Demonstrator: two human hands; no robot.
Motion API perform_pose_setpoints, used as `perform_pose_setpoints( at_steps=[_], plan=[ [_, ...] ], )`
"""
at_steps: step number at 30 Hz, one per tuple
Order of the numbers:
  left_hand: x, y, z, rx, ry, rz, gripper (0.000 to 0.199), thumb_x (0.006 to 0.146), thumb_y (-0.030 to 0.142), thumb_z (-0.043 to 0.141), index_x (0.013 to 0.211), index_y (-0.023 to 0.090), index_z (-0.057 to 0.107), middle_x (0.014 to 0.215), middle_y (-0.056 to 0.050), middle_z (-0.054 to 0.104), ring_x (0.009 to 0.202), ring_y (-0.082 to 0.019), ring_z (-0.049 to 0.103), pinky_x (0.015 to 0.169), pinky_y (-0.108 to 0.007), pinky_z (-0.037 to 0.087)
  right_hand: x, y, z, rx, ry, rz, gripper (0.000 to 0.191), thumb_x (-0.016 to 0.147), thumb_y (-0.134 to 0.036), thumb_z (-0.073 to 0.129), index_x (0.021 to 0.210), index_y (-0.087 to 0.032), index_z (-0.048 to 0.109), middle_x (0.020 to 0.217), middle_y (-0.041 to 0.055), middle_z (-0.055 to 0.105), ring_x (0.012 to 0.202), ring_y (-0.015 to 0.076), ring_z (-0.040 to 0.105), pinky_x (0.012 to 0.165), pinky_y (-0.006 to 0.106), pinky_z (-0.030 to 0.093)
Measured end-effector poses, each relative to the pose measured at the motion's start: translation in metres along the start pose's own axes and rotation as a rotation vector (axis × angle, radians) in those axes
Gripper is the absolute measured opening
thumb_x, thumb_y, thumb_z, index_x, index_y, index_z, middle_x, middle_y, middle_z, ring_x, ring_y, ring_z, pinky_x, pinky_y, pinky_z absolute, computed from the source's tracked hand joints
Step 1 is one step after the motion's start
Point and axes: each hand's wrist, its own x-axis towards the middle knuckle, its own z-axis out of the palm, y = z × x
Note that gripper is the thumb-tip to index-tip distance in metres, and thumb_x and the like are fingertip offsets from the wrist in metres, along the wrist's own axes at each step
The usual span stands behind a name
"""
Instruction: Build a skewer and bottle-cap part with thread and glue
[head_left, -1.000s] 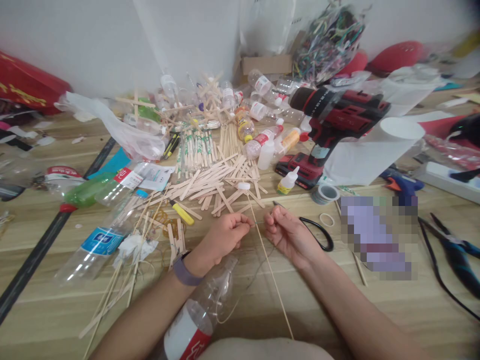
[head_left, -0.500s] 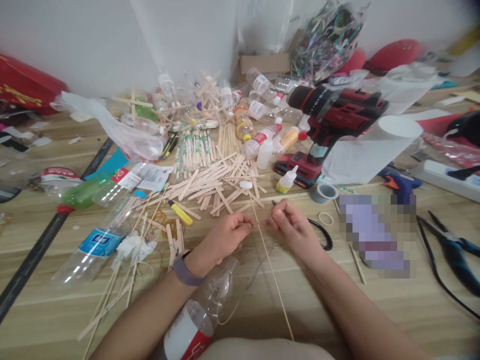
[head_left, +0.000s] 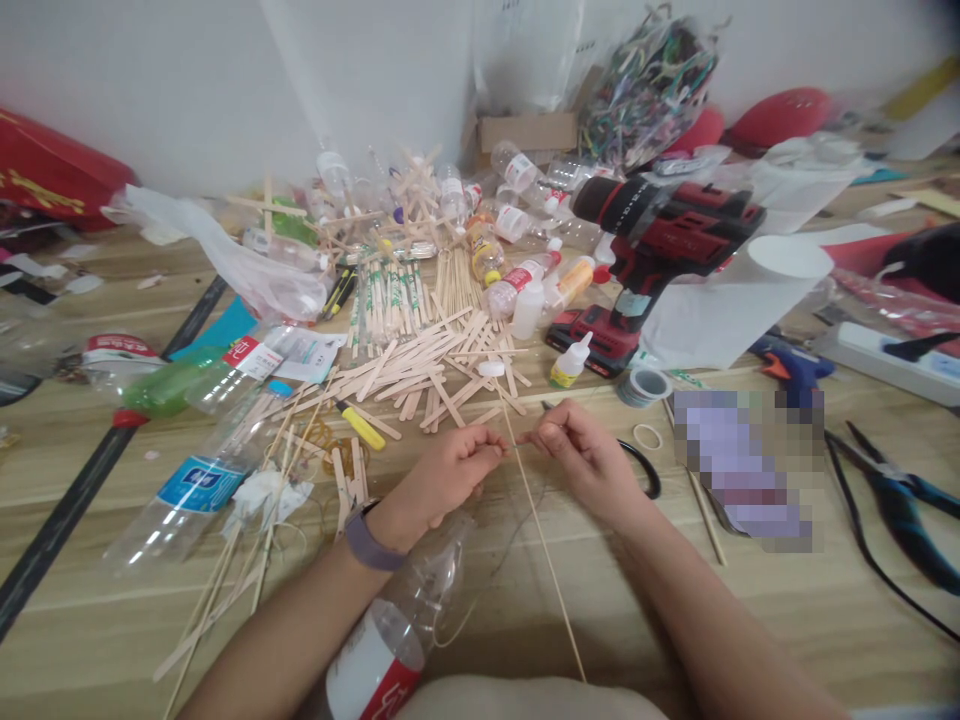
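Note:
A long thin bamboo skewer runs from the loose sticks toward my body, passing between my hands. My left hand is closed in a pinch just left of it; what the fingertips hold is too small to make out. On the other side, my right hand is curled, its index finger pointing at the skewer. A black handle loop shows behind that hand and a dark tip sticks out above it; whether it is held is hidden. A fine thread trails below the hands.
Wooden craft sticks spread ahead, beside a yellow-handled tool. A red cordless drill, glue bottle and tape roll stand right of them. Pliers lie far right. A cut bottle lies near my left forearm.
My right index finger has stretched out toward the skewer. The thread has shifted slightly below the hands. The view has turned a little to the right.

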Motion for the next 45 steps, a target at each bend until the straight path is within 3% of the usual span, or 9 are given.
perform_pose_setpoints(
  at_steps=[13,28,36,41,45],
  plan=[
    [0.0,-0.004,-0.001,0.025,-0.002,0.006,0.012,0.083,0.03,0.051,0.084,0.02,0.056,0.061,0.007,0.039,0.05,-0.009,0.037,0.048,-0.021,0.03,-0.002,0.005,0.001,0.02,-0.012,-0.024,0.029,0.096,-0.039,0.052,0.073,-0.023,0.05,0.068,-0.0031,0.045,0.065,0.0141,0.053,0.075,0.032,0.054],
    [0.002,-0.005,-0.006,-0.015,0.044,-0.085,0.015,0.076,0.027,0.057,0.085,0.017,0.064,0.059,0.007,0.044,0.046,-0.007,0.037,0.046,-0.021,0.029,-0.001,0.012,0.008,0.226,0.022,0.066,0.034,0.092,-0.051,0.056,0.072,-0.023,0.051,0.064,-0.0042,0.047,0.062,0.0136,0.051,0.082,0.036,0.055],
    [0.005,-0.004,-0.009,0.005,0.103,-0.139,0.017,0.075,0.026,0.06,0.086,0.016,0.068,0.056,0.008,0.039,0.047,-0.008,0.033,0.046,-0.02,0.026,0.002,0.012,0.01,0.397,0.095,0.176,0.036,0.086,-0.053,0.064,0.072,-0.023,0.052,0.062,-0.005,0.05,0.06,0.012,0.047,0.076,0.03,0.05],
    [0.004,-0.001,-0.011,0.092,0.132,-0.078,0.009,0.076,0.022,0.058,0.078,0.018,0.065,0.054,0.007,0.046,0.049,-0.01,0.038,0.05,-0.022,0.029,0.002,0.009,0.014,0.535,0.1,0.296,0.038,0.08,-0.053,0.071,0.07,-0.023,0.049,0.058,-0.0062,0.049,0.053,0.0105,0.041,0.06,0.026,0.046],
    [0.002,0.002,-0.012,0.135,0.165,-0.005,0.007,0.071,0.016,0.057,0.069,0.018,0.064,0.061,0.004,0.055,0.06,-0.013,0.046,0.058,-0.023,0.032,0.002,0.005,0.017,0.637,0.098,0.361,0.04,0.076,-0.051,0.076,0.069,-0.023,0.048,0.057,-0.0064,0.049,0.052,0.0096,0.041,0.057,0.023,0.044]
  ],
)
